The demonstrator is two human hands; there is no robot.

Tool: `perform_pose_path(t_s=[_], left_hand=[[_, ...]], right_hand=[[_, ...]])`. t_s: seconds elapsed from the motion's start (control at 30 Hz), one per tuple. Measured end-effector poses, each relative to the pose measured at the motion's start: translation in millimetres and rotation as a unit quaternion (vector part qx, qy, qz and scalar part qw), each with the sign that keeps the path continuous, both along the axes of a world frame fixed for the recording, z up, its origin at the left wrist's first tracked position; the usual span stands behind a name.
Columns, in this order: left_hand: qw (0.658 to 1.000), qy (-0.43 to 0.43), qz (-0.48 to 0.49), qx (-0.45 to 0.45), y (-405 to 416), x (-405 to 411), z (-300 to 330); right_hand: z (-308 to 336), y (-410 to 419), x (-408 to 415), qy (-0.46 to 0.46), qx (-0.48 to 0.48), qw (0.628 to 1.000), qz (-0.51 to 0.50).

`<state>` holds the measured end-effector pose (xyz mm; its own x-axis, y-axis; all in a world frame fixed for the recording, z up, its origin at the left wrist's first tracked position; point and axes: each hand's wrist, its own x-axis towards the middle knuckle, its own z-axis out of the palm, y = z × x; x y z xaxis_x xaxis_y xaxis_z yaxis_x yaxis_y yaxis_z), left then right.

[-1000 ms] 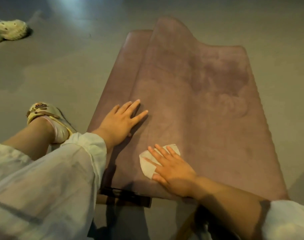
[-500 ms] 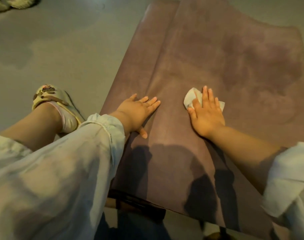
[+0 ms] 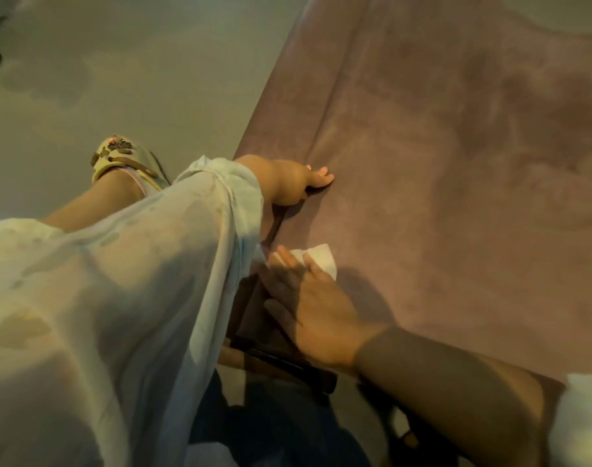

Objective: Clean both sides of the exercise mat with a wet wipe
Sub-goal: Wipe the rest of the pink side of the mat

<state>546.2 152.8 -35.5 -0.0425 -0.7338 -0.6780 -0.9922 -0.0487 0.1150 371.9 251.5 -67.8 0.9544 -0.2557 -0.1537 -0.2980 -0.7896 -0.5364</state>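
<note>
Exercise mat (image 3: 439,170) under both hands: right hand (image 3: 316,311), fingers straight, presses the wet wipe (image 3: 323,259); left hand (image 3: 293,183) rests flat.

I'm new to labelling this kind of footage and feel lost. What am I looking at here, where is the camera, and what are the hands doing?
There is no machine: a person wears a camera on the head, so you look down along their own arms. A brownish exercise mat lies on a grey floor. The right hand presses a white wet wipe flat against the mat near its close edge. The left hand rests on the mat beside a crease, steadying it. A sandal on the person's foot shows at left.
</note>
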Motion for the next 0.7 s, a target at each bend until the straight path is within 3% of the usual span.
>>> perform_pose_path(t_s=[0.1,0.2,0.3,0.4,0.6,0.7], left_hand=[[0.999,-0.022,-0.029,0.013,2.6,-8.8,5.3],[0.999,-0.032,-0.030,0.020,2.5,-12.0,10.9],[0.998,-0.043,-0.035,0.016,0.8,-13.0,10.7],[0.998,-0.050,-0.037,0.010,0.8,-13.3,7.8],[0.998,-0.053,-0.036,0.003,6.1,-18.2,-0.3],[0.998,-0.052,-0.038,0.001,8.5,-19.1,-2.6]], right_hand=[[0.7,22.6,-13.3,-0.007,-0.070,0.985,0.159],[-5.5,9.9,-34.7,0.022,-0.078,0.981,0.176],[-13.6,-23.9,-58.3,0.023,-0.123,0.992,0.029],[-24.7,-89.1,-77.0,0.075,-0.099,0.990,-0.071],[-32.9,-186.0,-68.9,0.136,-0.106,0.946,-0.274],[-25.3,-177.1,-27.4,0.123,-0.073,0.943,-0.299]])
